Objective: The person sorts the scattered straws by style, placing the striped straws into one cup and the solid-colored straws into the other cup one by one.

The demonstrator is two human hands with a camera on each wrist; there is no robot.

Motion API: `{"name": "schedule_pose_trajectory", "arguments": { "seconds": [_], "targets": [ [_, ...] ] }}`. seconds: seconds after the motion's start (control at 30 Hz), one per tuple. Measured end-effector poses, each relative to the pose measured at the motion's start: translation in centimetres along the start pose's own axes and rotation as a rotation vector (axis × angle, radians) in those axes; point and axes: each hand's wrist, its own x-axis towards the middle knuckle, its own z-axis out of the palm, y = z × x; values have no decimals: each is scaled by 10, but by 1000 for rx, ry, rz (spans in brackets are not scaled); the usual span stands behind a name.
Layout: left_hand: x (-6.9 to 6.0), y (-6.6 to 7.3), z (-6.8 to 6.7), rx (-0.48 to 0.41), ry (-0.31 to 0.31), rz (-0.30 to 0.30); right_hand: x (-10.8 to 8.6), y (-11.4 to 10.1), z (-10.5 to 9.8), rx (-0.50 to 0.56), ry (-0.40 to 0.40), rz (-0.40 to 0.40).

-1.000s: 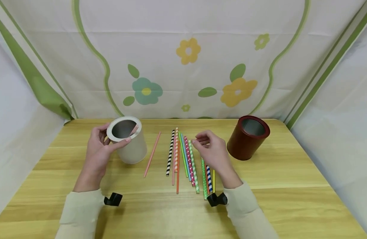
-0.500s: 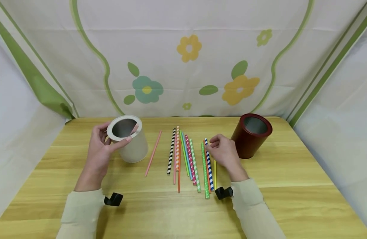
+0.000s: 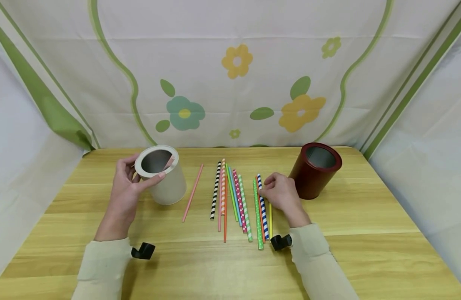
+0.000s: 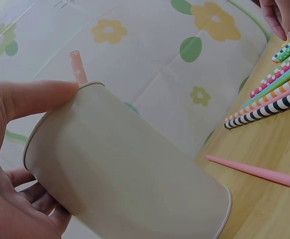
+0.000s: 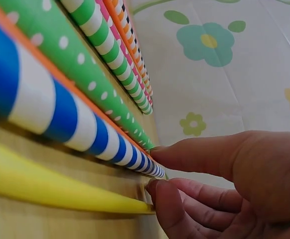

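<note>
In left hand (image 3: 124, 191): a white can (image 3: 167, 189) was clamped.
In right hand (image 3: 283, 195): a blue-striped straw (image 3: 264, 216) was pinched.

Head view bright, soft shadows; wrist views dimmer.

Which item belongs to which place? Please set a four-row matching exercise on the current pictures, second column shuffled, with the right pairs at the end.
Column one:
1. White can
2. Dark red can
3. Lone pink straw
4. Yellow straw

Column two:
A. Between can 1 and the black-and-white striped straw
B. Farthest right of the four
C. Held in the left grip
D. Immediately right of the blue-and-white striped straw

Pairs: 1-C; 2-B; 3-A; 4-D
</note>
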Motion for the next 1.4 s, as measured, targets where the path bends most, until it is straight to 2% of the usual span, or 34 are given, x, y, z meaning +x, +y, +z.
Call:
{"name": "schedule_pose_trajectory", "arguments": {
  "seconds": [0.6, 1.4],
  "targets": [
    [0, 0, -1, 14, -1, -12, 4, -1, 3, -27, -14, 37],
    [-1, 2, -1, 34, -7, -22, 3, -3, 3, -27, -40, 20]
  ]
}}
